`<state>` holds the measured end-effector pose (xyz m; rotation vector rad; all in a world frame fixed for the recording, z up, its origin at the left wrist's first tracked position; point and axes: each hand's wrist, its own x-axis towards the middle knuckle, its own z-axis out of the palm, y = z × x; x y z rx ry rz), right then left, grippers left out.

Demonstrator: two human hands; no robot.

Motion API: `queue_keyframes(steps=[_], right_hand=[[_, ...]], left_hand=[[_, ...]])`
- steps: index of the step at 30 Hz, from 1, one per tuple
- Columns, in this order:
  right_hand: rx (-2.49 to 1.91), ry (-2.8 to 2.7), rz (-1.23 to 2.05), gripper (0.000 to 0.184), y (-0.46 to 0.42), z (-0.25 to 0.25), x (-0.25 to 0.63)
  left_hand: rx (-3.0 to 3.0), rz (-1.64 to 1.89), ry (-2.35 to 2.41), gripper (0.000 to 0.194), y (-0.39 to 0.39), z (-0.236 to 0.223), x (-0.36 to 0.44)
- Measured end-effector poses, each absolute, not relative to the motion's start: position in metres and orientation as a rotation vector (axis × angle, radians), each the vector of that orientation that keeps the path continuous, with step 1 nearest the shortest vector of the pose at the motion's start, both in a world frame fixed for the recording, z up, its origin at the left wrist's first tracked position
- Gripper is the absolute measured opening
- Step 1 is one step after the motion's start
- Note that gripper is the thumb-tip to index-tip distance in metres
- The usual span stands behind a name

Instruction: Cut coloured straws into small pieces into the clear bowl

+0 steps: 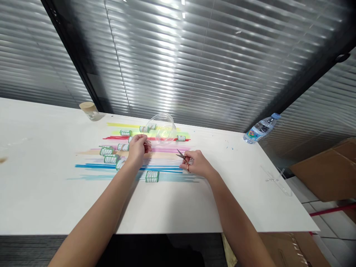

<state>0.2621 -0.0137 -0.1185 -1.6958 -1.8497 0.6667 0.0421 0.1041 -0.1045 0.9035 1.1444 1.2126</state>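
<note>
My right hand grips a small pair of scissors, its dark blades parted and pointing up and to the left. To its left, my left hand is closed in a pinch over the coloured sticks; a small clear piece seems to show at its fingertips, too faint to name. Beneath both hands lie thin sticks in colour rows, among them blue sticks, red sticks and pale teal sticks. Several green-and-white wrapped bundles, such as one label band, rest across them. Just beyond my left hand stands a clear plastic bowl.
A jar with a tan lid stands at the back left of the white table. At the right edge a water bottle leans in view, with a clear plastic strip nearer. Cardboard boxes sit beyond the edge. Blinds rise behind.
</note>
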Motion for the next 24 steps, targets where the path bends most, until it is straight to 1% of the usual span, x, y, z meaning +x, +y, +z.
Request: queue_keyframes(steps=[3, 7, 10, 14, 17, 20, 24], right_hand=[[-1.647, -1.83, 0.668, 0.019, -0.015, -0.119, 0.262], [-1.611, -1.824, 0.75, 0.02, -0.017, -0.117, 0.262], [-1.616, -1.691, 0.795, 0.024, -0.015, -0.117, 0.264], [-1.645, -1.416, 0.659, 0.03, -0.008, -0.123, 0.274], [-1.697, -1.33, 0.529, 0.028, -0.001, -0.131, 0.285], [-1.76, -1.263, 0.468, 0.025, 0.003, -0.139, 0.292], [-1.818, -1.305, 0.343, 0.022, 0.005, -0.145, 0.299]], left_hand=[[0.906, 1.214, 1.138, 0.014, 0.104, -0.105, 0.042], [0.915, 1.215, 1.141, 0.013, 0.103, -0.104, 0.041], [0.932, 1.21, 1.148, 0.013, 0.104, -0.105, 0.04], [0.996, 1.21, 1.153, 0.016, 0.107, -0.11, 0.039], [1.103, 1.224, 1.148, 0.014, 0.106, -0.113, 0.038], [1.208, 1.226, 1.155, 0.01, 0.104, -0.114, 0.037], [1.257, 1.191, 1.144, 0.014, 0.103, -0.113, 0.037]])
